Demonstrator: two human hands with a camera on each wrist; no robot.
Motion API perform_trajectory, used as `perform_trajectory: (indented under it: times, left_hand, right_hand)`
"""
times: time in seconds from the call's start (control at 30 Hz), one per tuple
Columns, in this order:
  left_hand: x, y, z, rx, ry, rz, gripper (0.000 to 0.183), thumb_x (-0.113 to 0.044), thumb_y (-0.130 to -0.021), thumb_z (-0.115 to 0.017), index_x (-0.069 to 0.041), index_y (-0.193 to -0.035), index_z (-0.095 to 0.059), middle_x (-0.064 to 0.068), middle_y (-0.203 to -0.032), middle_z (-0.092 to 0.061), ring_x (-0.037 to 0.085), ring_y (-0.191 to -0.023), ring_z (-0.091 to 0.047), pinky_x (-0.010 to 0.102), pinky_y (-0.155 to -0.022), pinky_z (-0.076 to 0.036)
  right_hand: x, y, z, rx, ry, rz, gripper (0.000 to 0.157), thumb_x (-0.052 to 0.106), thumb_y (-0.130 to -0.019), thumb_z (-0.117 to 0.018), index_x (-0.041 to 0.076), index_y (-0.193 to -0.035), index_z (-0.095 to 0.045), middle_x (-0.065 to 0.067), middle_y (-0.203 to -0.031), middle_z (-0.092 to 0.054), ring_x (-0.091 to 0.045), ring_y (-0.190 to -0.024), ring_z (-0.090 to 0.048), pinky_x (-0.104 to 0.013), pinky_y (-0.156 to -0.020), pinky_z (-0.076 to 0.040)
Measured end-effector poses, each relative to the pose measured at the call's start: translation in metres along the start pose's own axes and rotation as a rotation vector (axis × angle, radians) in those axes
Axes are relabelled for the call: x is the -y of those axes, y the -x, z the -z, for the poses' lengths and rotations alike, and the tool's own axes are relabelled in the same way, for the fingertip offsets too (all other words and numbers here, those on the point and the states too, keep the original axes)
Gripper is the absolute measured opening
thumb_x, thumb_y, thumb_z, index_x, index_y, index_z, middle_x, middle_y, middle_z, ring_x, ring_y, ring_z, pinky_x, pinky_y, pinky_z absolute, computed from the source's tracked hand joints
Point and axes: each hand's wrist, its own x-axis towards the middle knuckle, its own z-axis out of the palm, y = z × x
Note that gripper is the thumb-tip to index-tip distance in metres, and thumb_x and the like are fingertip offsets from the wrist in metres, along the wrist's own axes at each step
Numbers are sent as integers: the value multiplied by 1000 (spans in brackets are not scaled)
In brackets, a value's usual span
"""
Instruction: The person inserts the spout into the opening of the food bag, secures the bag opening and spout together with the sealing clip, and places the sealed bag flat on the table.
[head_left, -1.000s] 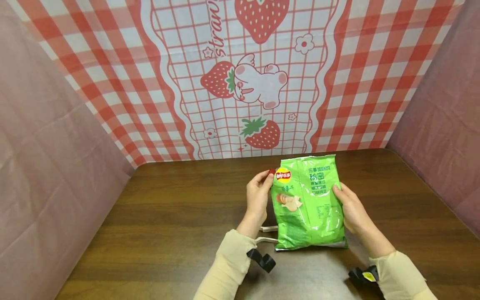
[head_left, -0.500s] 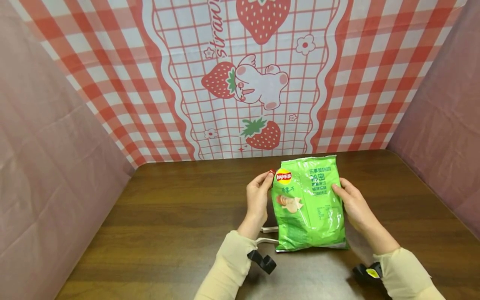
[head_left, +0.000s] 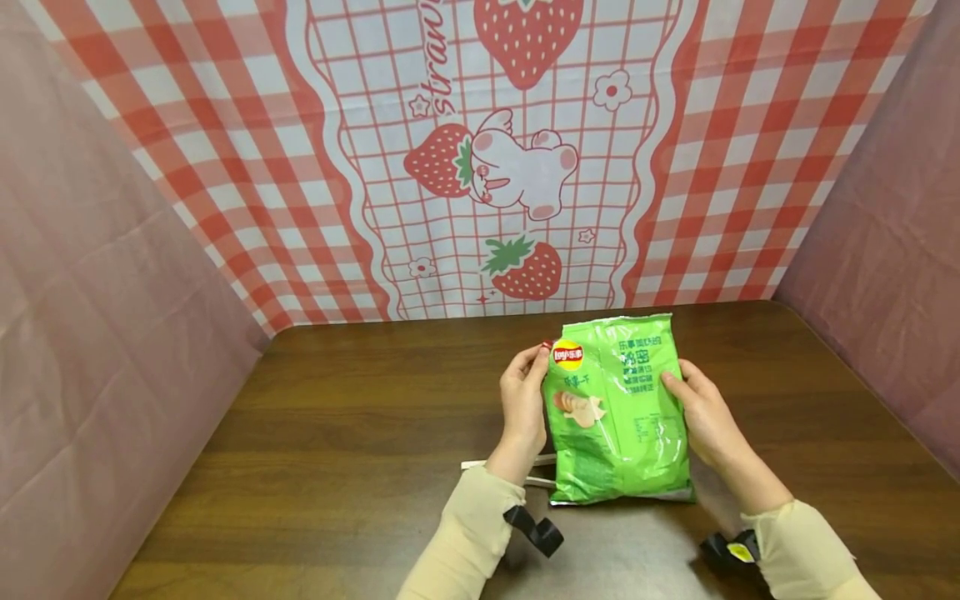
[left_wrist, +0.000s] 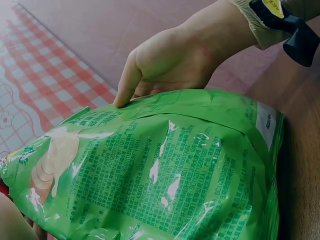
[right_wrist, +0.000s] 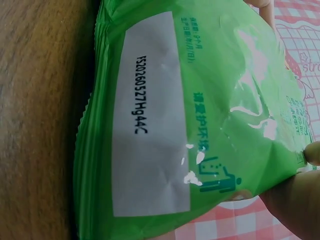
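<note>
A green bag of potato chips [head_left: 618,433] stands upright on the table, its printed back toward me and its bottom seam at the tabletop. My left hand [head_left: 522,408] pinches its upper left edge beside the round logo, where a small red piece [head_left: 547,345] shows at the fingertips. On the opposite edge my right hand [head_left: 705,412] grips the bag, thumb on the near face and fingers going behind. The left wrist view shows the printed face and the right hand [left_wrist: 170,62] on the far edge. A white date label [right_wrist: 150,125] fills much of the right wrist view.
Pale thin strips [head_left: 474,466] lie on the brown wooden table [head_left: 337,433], reaching behind my left wrist and the bag. A checked strawberry cloth [head_left: 450,208] hangs at the back. Pink cloth walls [head_left: 112,292] close off both sides.
My left hand and forearm have shifted slightly right, and more of the pale strips shows left of the wrist. Both hands keep hold of the chip bag, which has barely moved.
</note>
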Motion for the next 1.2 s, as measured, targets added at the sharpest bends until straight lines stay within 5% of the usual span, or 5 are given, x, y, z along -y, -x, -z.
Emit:
perform_trajectory:
  times: [0.2,0.43,0.63,0.9,1.2]
  left_hand:
    - [2,0,2,2,19,4,32,-16,-81,-57,10,-99,-54,4,-85,-58,11,-79,-53,23,-72,-42]
    - [0,2,3,13,35,0,31,-18,-81,-57,7,-101,-55,5,-89,-59,12,-83,-53,24,-74,-42]
    - [1,2,3,11,48,2,29,-17,-81,-57,3,-101,-57,7,-93,-59,14,-87,-53,25,-77,-41]
    - [0,3,3,6,49,-4,30,-17,-81,-57,4,-102,-57,8,-95,-60,14,-88,-54,25,-78,-41]
    - [27,-9,9,52,25,-48,32,-23,-81,-57,1,-102,-57,8,-95,-59,15,-87,-54,26,-76,-43]
  right_hand:
    - [1,-1,1,-13,47,15,18,19,-91,-38,11,-107,-37,3,-83,-56,-9,-70,-57,-24,-59,-47]
    - [14,-13,2,-100,409,113,44,18,-90,-40,-8,-122,-25,5,-99,-44,0,-83,-47,-12,-66,-40]
    - [27,-25,-1,-196,506,203,43,13,-89,-42,-10,-122,-28,-8,-110,-39,-4,-96,-40,-8,-76,-34]
    - [43,-34,-9,-214,690,234,45,19,-86,-48,0,-124,-33,-16,-122,-38,-30,-111,-34,-43,-92,-27]
    - [55,-50,-13,-94,963,293,45,34,-85,-48,8,-121,-42,-11,-119,-43,-26,-106,-40,-44,-86,-29]
